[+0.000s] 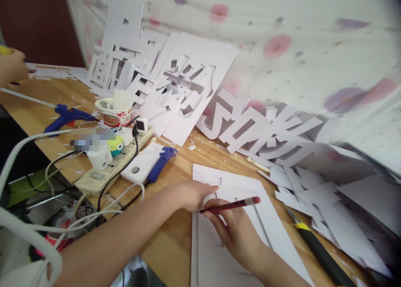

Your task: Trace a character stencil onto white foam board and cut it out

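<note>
My right hand point(239, 232) grips a red pencil point(239, 204) with a pinkish eraser end, its tip low over a white board point(278, 232). Slots and outlines show in this board, partly covered by my hands. My left hand point(192, 195) lies on the board's upper left part, fingers stretched to the right and partly hidden behind the right hand. To the right of the board lies a black and yellow utility knife point(316, 245). A blue glue gun point(161, 163) rests on a white phone-like slab point(138, 168) to the left.
A power strip point(94, 180) with chargers and tangled white cables point(103, 215) occupies the left. Behind it are another blue glue gun point(67, 116) and a paper bowl point(112, 111). Cut white characters point(247, 126) lean at the back; scraps point(332, 207) pile right. Another person's hand point(12, 65) shows far left.
</note>
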`<state>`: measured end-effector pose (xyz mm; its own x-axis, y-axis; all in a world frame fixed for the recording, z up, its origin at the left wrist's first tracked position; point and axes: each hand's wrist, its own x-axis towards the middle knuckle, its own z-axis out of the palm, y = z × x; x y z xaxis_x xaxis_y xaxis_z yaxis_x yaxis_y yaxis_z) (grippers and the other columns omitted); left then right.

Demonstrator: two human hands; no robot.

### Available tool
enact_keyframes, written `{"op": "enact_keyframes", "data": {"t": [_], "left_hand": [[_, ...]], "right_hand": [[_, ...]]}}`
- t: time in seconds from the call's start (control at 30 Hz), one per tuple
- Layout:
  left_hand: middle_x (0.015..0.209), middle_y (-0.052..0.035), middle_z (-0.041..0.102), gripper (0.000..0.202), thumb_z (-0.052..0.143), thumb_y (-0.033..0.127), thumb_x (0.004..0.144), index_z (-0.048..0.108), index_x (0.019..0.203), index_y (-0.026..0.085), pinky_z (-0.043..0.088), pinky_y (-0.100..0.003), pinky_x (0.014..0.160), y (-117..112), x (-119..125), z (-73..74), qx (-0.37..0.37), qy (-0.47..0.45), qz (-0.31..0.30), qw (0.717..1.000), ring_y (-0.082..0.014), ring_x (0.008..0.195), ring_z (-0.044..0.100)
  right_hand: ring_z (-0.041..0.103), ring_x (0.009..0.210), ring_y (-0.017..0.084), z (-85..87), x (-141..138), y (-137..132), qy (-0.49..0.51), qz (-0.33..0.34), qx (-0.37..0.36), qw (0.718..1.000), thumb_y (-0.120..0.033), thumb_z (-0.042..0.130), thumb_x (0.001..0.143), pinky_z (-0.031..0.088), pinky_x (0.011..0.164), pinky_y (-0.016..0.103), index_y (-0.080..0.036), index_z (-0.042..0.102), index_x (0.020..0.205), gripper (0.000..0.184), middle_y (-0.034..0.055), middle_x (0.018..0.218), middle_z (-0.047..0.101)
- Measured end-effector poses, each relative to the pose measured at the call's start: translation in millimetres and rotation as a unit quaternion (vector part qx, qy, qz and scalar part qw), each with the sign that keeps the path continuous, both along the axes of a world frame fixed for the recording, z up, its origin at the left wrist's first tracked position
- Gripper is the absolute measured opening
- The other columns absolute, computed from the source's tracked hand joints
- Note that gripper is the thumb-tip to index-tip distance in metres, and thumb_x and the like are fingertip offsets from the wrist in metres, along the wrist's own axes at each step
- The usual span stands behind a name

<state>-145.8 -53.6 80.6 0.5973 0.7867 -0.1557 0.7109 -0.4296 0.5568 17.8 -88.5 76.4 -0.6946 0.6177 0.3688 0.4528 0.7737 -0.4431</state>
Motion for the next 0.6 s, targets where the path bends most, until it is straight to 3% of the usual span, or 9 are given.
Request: {"op": "enact_keyframes", "data": {"t": [0.1, 0.23, 0.43, 0.6], "left_hand": [[0.139, -0.0085, 0.039, 0.065, 0.059, 0.025, 0.075, 0.032, 0.135, 0.022, 0.036, -0.034, 0.094, 3.1, -4.4, -4.1, -0.022, 0.003, -0.02, 1.0, -0.0234, 0.12, 0.044], [0.134, -0.0032, 0.046, 0.062, 0.058, 0.024, 0.076, 0.035, 0.133, 0.027, 0.038, -0.033, 0.092, 2.7, -8.2, -5.7, -0.025, -0.012, -0.022, 0.999, -0.0213, 0.115, 0.048], [0.121, -0.0016, 0.058, 0.063, 0.057, 0.015, 0.073, 0.038, 0.132, 0.026, 0.041, -0.031, 0.088, 3.4, -9.5, -12.4, -0.015, -0.026, -0.024, 0.999, -0.02, 0.105, 0.055], [0.129, -0.0061, 0.052, 0.065, 0.058, 0.011, 0.072, 0.038, 0.133, 0.021, 0.039, -0.031, 0.09, 3.4, -10.2, -13.8, -0.005, -0.041, -0.033, 0.999, -0.0214, 0.111, 0.052]], "right_hand": [[0.06, 0.069, 0.018, -7.2, -2.9, 3.3, -0.018, 0.0, 0.018, 1.0, -0.023, 0.038, 0.091, 0.047, 0.061, 0.029, -0.021, 0.052, 0.086, 0.016, 0.0055, 0.079, 0.064], [0.059, 0.065, 0.017, -12.0, -4.8, 6.5, -0.033, 0.005, 0.039, 0.999, -0.022, 0.035, 0.092, 0.046, 0.057, 0.028, -0.02, 0.051, 0.086, 0.018, 0.0062, 0.078, 0.064], [0.06, 0.068, 0.018, -10.9, -8.3, 8.0, -0.055, 0.023, 0.062, 0.996, -0.023, 0.033, 0.092, 0.047, 0.058, 0.029, -0.02, 0.05, 0.083, 0.02, 0.0057, 0.076, 0.063], [0.061, 0.066, 0.018, -11.3, -9.7, 8.6, -0.064, 0.024, 0.076, 0.995, -0.023, 0.032, 0.092, 0.046, 0.055, 0.029, -0.02, 0.05, 0.082, 0.02, 0.0052, 0.073, 0.063]]}}
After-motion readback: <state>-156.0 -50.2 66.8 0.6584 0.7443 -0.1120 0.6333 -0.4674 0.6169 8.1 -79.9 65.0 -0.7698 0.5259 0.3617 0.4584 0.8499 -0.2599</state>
